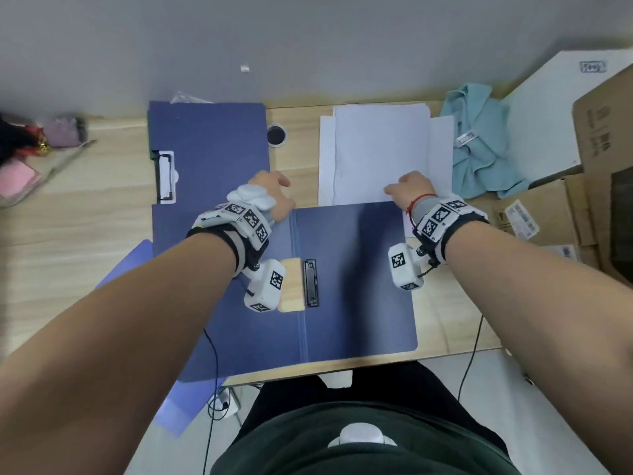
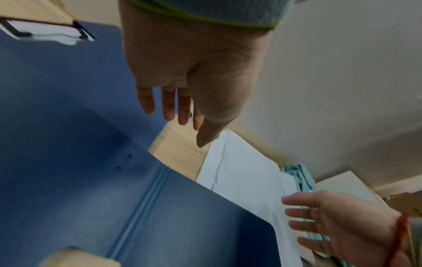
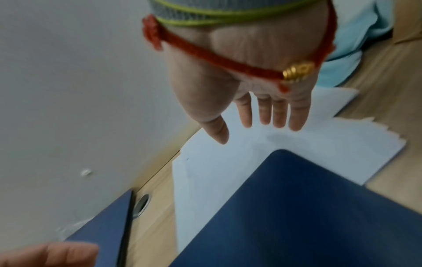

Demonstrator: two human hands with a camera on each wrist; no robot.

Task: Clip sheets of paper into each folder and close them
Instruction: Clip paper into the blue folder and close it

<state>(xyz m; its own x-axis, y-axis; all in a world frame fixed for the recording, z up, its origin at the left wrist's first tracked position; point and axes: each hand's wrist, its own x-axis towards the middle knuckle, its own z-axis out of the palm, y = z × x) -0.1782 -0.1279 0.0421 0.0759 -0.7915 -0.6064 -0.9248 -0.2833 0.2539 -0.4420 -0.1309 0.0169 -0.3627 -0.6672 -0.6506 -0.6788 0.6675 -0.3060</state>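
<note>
An open blue folder (image 1: 356,275) lies flat before me, a black clip (image 1: 311,282) beside its spine. At the back left lies a closed blue folder (image 1: 212,145) with white paper under the clip (image 1: 166,176) on its left edge. A stack of white paper (image 1: 380,149) sits behind the open folder. My left hand (image 1: 274,192) hovers over the open folder's far left edge, fingers straight (image 2: 169,112), holding nothing. My right hand (image 1: 406,188) reaches over the near edge of the paper (image 3: 297,150), fingers straight (image 3: 265,115), empty. Whether it touches the sheets is unclear.
A light blue cloth (image 1: 479,149) lies right of the paper, with cardboard boxes (image 1: 603,138) beyond it. A round cable hole (image 1: 276,134) sits between the closed folder and the stack. Pink and dark clutter (image 1: 20,180) fills the far left. The desk's front edge (image 1: 376,361) is close to my body.
</note>
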